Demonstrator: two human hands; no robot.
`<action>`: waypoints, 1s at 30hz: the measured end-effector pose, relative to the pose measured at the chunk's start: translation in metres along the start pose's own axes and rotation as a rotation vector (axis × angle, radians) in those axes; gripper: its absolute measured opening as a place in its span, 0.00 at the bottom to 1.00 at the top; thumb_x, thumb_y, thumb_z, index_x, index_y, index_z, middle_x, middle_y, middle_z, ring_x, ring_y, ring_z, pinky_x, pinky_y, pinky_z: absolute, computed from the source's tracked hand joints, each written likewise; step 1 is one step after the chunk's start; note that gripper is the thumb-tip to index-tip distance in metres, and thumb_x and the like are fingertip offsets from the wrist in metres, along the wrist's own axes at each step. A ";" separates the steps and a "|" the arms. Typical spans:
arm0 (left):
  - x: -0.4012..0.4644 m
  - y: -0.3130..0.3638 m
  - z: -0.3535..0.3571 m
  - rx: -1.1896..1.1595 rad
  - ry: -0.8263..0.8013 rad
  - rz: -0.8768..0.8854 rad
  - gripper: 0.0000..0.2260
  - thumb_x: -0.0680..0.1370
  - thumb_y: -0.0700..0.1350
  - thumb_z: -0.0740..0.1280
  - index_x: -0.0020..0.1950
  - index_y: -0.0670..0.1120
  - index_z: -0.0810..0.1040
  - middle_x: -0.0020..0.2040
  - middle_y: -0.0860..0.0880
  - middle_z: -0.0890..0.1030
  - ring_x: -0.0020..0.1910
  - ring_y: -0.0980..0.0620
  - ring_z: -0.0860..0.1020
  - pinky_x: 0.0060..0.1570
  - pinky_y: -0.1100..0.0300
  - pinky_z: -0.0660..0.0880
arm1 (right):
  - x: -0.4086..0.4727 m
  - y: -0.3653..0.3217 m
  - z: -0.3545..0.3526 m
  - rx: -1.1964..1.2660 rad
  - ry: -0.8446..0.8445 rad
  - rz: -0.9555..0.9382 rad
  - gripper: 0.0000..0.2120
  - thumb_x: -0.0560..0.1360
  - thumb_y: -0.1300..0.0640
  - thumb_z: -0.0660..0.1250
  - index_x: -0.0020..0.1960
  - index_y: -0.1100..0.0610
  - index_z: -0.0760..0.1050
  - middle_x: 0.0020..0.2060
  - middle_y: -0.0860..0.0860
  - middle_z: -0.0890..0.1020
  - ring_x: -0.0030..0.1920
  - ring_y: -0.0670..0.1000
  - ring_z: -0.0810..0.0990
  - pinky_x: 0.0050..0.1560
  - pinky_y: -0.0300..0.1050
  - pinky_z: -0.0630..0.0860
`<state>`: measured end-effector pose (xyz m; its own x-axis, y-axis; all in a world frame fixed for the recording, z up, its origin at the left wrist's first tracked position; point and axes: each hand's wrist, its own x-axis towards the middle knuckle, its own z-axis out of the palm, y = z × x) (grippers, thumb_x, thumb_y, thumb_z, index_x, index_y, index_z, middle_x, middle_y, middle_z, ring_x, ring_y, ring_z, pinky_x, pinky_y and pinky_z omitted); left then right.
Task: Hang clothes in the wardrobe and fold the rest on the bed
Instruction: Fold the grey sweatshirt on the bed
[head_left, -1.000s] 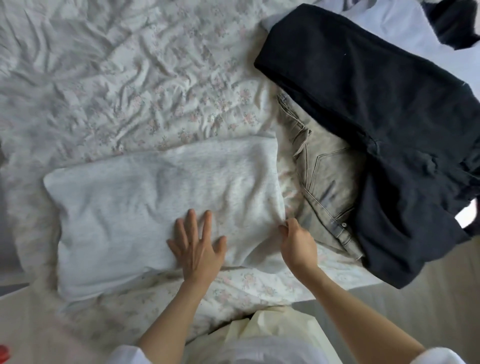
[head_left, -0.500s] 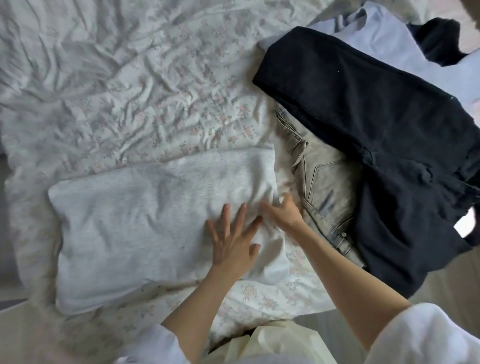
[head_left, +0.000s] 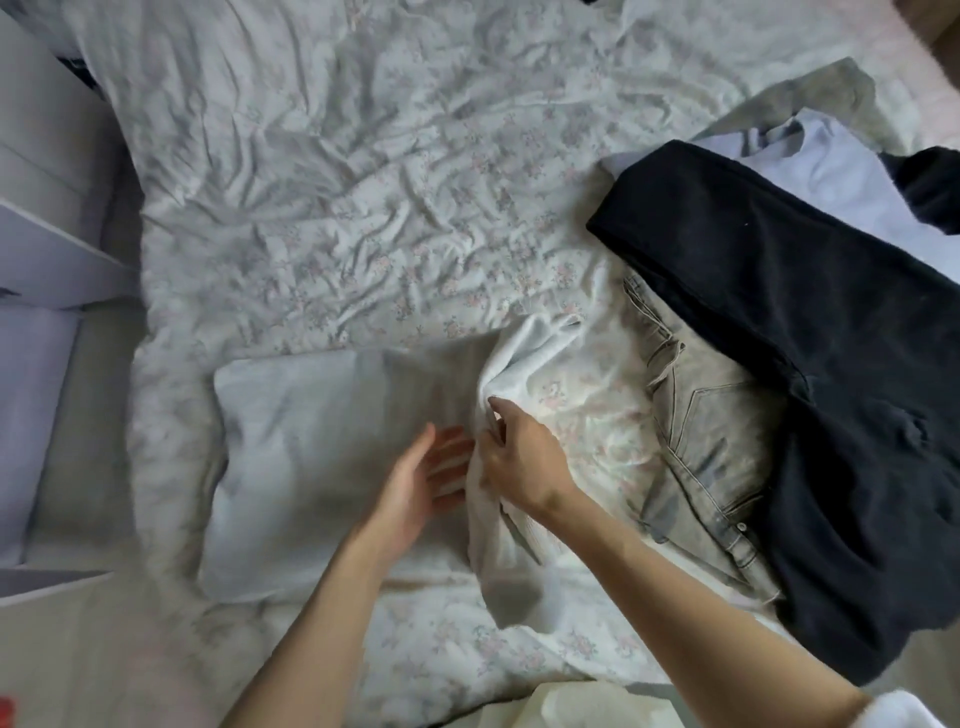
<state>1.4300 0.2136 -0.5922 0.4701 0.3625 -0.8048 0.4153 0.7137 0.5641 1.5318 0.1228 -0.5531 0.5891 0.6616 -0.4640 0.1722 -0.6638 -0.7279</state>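
Folding is in hand on the bed (head_left: 363, 218): the pale grey garment (head_left: 322, 467) lies flat at about 7 o'clock of centre, and the right hand (head_left: 519, 457) pinches its right edge, raised into a loose ridge, grip clamped on the cloth. The left hand (head_left: 421, 483) hovers or rests just beside it, fingers apart and straight, holding nothing; motion blur prevents telling whether it touches the fabric. Risk noted: only one point of the edge is held, so the flap may sag, twist or land skewed, and the lower corner, drooping at 6 o'clock, may bunch under the fold. With the left hand not firmly down, the whole garment could slide on the wrinkled sheet. The grey jeans (head_left: 711, 457) and the black garment (head_left: 810, 374) lie close at 3 o'clock; a wide sweep could drag them. Hidden or unclear: the garment's type, its underside layers, the right fingertips buried in cloth, the light blue item (head_left: 852, 171) largely covered, and the wardrobe, not identifiable.
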 end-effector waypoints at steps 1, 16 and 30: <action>-0.004 0.006 -0.007 -0.046 -0.005 -0.011 0.18 0.80 0.56 0.53 0.51 0.48 0.78 0.39 0.50 0.83 0.37 0.52 0.80 0.39 0.57 0.73 | 0.001 -0.011 0.006 0.004 -0.014 -0.033 0.09 0.77 0.59 0.56 0.54 0.60 0.71 0.45 0.56 0.80 0.48 0.61 0.77 0.47 0.50 0.72; -0.092 0.061 -0.274 -0.393 -0.065 0.107 0.22 0.72 0.57 0.64 0.55 0.44 0.83 0.56 0.42 0.81 0.56 0.46 0.80 0.53 0.55 0.78 | 0.057 -0.217 0.237 -0.103 -0.260 -0.081 0.15 0.74 0.64 0.56 0.58 0.59 0.74 0.54 0.60 0.79 0.56 0.62 0.75 0.57 0.48 0.71; -0.043 0.025 -0.285 0.600 0.532 0.133 0.34 0.68 0.66 0.66 0.67 0.47 0.67 0.64 0.48 0.71 0.61 0.48 0.72 0.59 0.51 0.70 | 0.037 -0.131 0.259 -0.440 0.362 -0.584 0.19 0.71 0.61 0.53 0.53 0.60 0.80 0.51 0.55 0.82 0.58 0.58 0.78 0.60 0.61 0.71</action>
<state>1.1979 0.3868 -0.5962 0.1747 0.7657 -0.6191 0.8000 0.2562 0.5426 1.3265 0.3247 -0.6061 0.5138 0.8397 0.1758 0.7805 -0.3724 -0.5022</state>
